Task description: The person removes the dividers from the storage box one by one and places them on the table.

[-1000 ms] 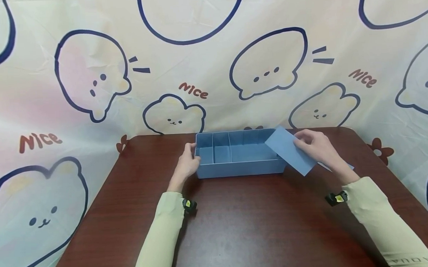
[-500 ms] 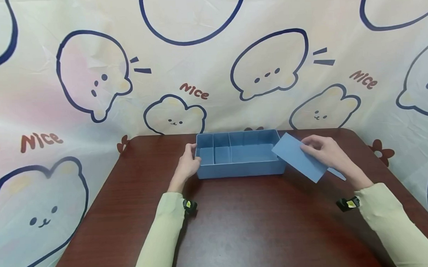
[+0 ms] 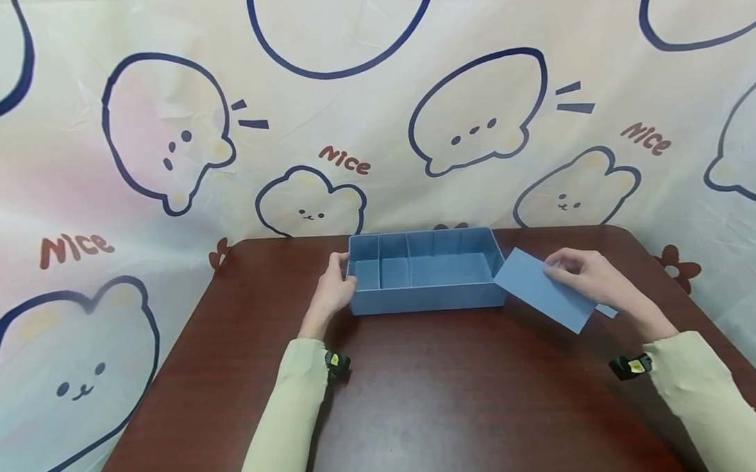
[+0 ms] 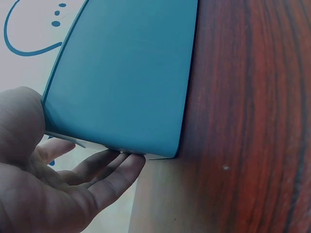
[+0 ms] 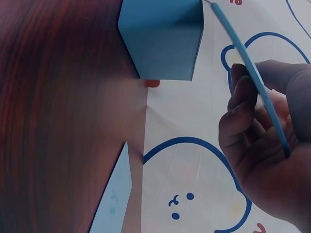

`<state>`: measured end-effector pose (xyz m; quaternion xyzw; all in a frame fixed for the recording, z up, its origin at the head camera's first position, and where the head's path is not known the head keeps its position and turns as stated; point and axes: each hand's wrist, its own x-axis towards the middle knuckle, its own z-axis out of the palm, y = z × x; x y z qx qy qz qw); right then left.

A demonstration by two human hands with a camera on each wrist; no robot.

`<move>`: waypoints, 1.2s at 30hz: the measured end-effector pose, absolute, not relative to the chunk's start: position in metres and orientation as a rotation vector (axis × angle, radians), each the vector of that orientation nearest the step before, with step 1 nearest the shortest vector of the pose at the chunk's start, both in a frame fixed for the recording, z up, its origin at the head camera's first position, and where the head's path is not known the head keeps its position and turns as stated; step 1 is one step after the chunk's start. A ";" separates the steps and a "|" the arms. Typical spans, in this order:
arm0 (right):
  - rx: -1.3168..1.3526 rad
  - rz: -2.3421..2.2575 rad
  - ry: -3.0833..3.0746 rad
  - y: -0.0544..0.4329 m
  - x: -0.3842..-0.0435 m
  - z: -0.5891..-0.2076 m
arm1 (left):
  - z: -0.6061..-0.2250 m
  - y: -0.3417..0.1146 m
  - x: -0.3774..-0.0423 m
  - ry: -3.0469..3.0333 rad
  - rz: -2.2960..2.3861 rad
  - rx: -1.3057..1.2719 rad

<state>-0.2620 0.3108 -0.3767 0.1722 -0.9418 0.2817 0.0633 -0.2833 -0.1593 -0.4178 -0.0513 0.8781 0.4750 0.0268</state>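
Note:
A blue divided box (image 3: pixel 427 299) sits toward the far side of the table, with two narrow compartments at its left and a wider one at its right. My left hand (image 3: pixel 333 293) grips the box's left end; the left wrist view has the fingertips (image 4: pixel 130 167) against the end wall and the thumb by the rim. Thumb and fingers of my right hand (image 3: pixel 588 274) pinch a flat blue rectangular panel (image 3: pixel 539 291), held tilted just right of the box. The right wrist view gives this panel (image 5: pixel 252 73) edge-on, clear of the box.
A second flat blue piece (image 3: pixel 607 311) lies on the dark wooden table (image 3: pixel 446 393), mostly hidden behind my right hand; the right wrist view shows more of this piece (image 5: pixel 112 199). A printed cloth backdrop (image 3: pixel 373 111) hangs behind the table's far edge.
My right hand has moved right and toward me with the panel, which overlapped the box's right end and now stands beside it. My left hand and the box stay in place.

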 end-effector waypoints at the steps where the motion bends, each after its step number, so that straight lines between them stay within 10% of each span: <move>1: 0.524 0.853 -2.852 0.312 -0.262 -0.377 | -0.418 -0.159 -0.283 2.711 1.467 -0.162; 36: 0.553 0.690 -3.035 0.348 -0.247 -0.395 | -0.417 -0.159 -0.280 2.718 1.478 -0.138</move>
